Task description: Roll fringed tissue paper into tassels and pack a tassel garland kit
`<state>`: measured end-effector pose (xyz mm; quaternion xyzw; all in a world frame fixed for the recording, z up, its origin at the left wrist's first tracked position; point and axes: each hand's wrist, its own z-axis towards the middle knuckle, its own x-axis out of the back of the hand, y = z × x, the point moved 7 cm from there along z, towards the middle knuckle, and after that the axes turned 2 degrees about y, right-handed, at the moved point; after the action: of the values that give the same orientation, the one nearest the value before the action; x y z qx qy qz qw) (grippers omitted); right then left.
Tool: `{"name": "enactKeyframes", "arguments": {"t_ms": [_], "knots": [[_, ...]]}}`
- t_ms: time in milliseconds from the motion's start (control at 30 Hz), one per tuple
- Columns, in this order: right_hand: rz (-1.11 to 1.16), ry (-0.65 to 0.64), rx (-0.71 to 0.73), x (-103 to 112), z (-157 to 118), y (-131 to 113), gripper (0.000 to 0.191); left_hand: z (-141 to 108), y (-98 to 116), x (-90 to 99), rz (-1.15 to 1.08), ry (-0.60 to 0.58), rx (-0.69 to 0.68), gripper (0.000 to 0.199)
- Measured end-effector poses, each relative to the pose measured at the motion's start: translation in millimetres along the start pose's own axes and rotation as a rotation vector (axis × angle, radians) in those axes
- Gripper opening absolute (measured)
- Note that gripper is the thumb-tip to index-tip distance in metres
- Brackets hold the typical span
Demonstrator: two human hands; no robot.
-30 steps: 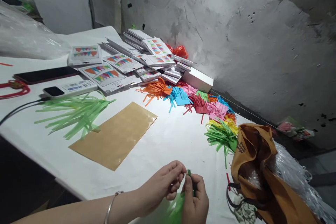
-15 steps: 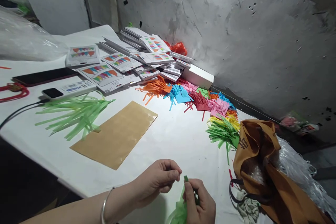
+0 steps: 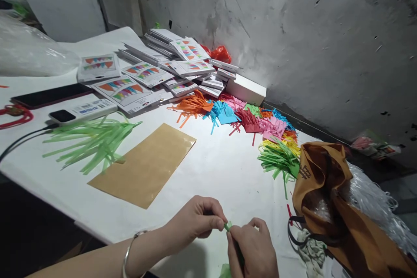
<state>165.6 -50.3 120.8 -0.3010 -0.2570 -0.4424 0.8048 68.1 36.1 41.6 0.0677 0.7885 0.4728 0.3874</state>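
Near the front edge of the table my hands meet over a green paper tassel (image 3: 225,270). My right hand (image 3: 252,245) is closed round its upper part, and most of the tassel is hidden behind the fingers or below the picture. With thumb and forefinger my left hand (image 3: 203,219), a silver bangle on its wrist, pinches the tip of the green strip (image 3: 227,226) that sticks out of the right hand. A tan paper sheet (image 3: 143,165) lies on the table ahead, and loose pale green strips (image 3: 93,141) overlap its left corner.
Fringed paper bundles (image 3: 249,120) in several colours line the wall side. Behind them are piled printed packs (image 3: 146,74) and a white box (image 3: 246,89). A brown bag (image 3: 321,173) stands at right. At left lie a phone (image 3: 52,94) and a white device with a cable (image 3: 84,111).
My left fingers have closed the gap and now pinch the green tip. My right hand has turned over the tassel, showing its back, and less of the tassel is visible.
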Motion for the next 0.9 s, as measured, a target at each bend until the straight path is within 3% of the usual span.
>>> {"name": "enactKeyframes", "arguments": {"t_ms": [167,300,400,600,667,767,900], "knots": [[-0.028,-0.217,0.19,-1,8,1,0.013,-2,13,-0.1,0.165,-0.01,-0.113,0.019],[-0.016,-0.311,0.255,-2,9,3,0.013,-6,24,-3.7,0.306,-0.038,-0.181,0.015],[0.017,-0.29,0.205,-4,8,4,0.014,-10,29,-6.5,0.409,-0.067,-0.215,0.013],[0.173,-0.12,-0.003,-7,2,2,0.015,-14,31,-8.0,0.484,-0.088,-0.315,0.016],[0.179,-0.103,-0.092,-10,-2,5,0.015,-13,27,-5.9,0.45,-0.083,-0.27,0.022],[0.214,-0.088,-0.189,-14,-8,10,0.016,-11,14,-2.6,0.285,-0.105,-0.098,0.035],[0.232,-0.06,-0.211,-16,-12,12,0.015,-8,5,2.1,0.154,-0.073,0.022,0.039]]}}
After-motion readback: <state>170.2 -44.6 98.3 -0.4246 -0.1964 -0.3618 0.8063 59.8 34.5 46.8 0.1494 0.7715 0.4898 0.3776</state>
